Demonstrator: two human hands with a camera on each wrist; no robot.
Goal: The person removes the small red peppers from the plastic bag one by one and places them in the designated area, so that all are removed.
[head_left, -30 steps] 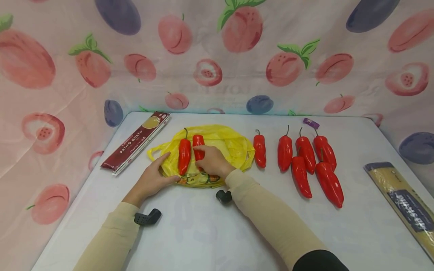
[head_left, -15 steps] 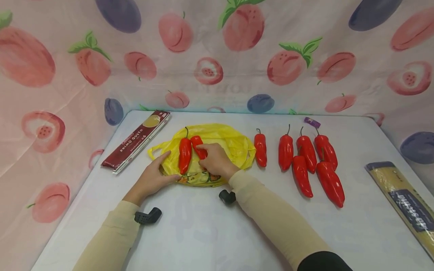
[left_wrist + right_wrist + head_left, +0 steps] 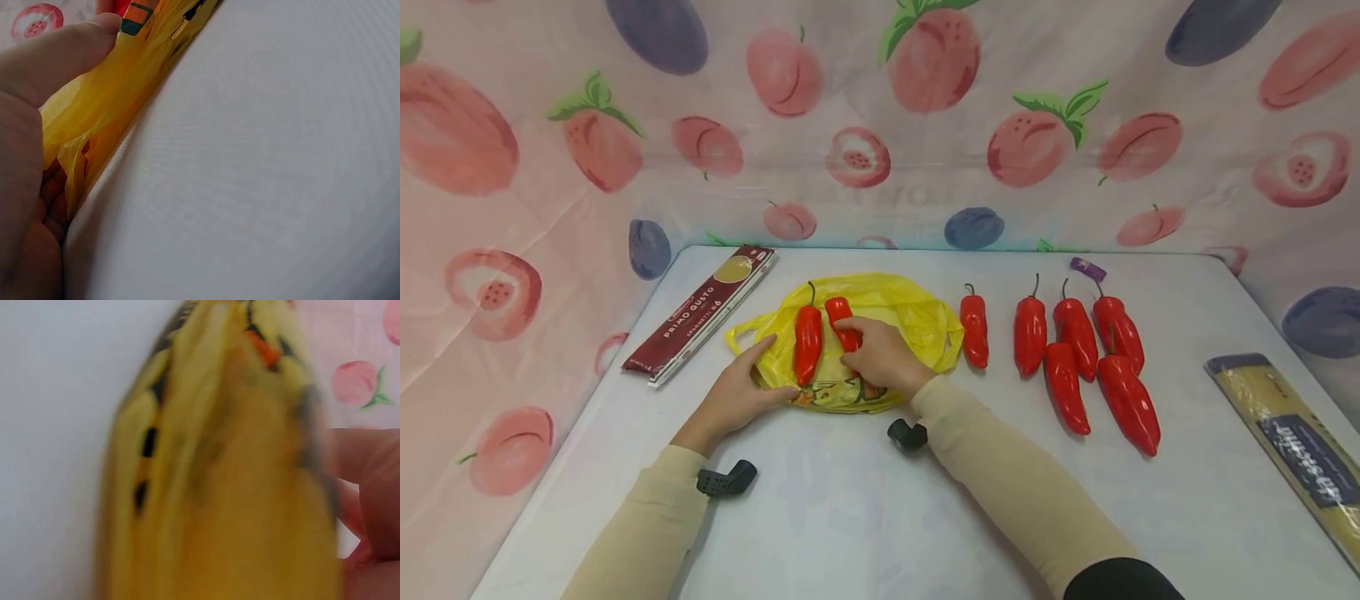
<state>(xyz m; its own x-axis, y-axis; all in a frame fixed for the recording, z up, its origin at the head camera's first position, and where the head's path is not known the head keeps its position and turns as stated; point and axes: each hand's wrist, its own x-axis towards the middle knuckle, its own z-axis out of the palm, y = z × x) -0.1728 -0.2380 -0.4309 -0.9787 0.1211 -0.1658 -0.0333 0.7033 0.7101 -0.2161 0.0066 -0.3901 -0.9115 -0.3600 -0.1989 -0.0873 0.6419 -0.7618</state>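
A yellow plastic bag (image 3: 917, 321) lies flat on the white table. Two glossy red peppers rest on top of it. My left hand (image 3: 735, 398) holds the bag's left edge, with the thumb (image 3: 75, 53) over the plastic and other fingers partly hidden behind it. Just right of that hand lies the left pepper (image 3: 808, 346), stem away from me. My right hand (image 3: 883, 357) pinches the other pepper (image 3: 838, 312), which tilts a little; its lower part is partly covered by the fingers. In the right wrist view the blurred bag (image 3: 250, 519) fills the middle, beside fingers (image 3: 381, 481).
A single red pepper (image 3: 974, 329) lies right of the bag, and several more, such as the front one (image 3: 1127, 404), lie grouped farther right. A maroon spaghetti pack (image 3: 700, 317) is at back left, a tan pack (image 3: 1292, 442) at right, a small purple packet (image 3: 1087, 268) behind.
My right hand has shifted slightly right with the pinched pepper, which has gone from nearly straight to tilted. My left hand stays at the bag's edge.
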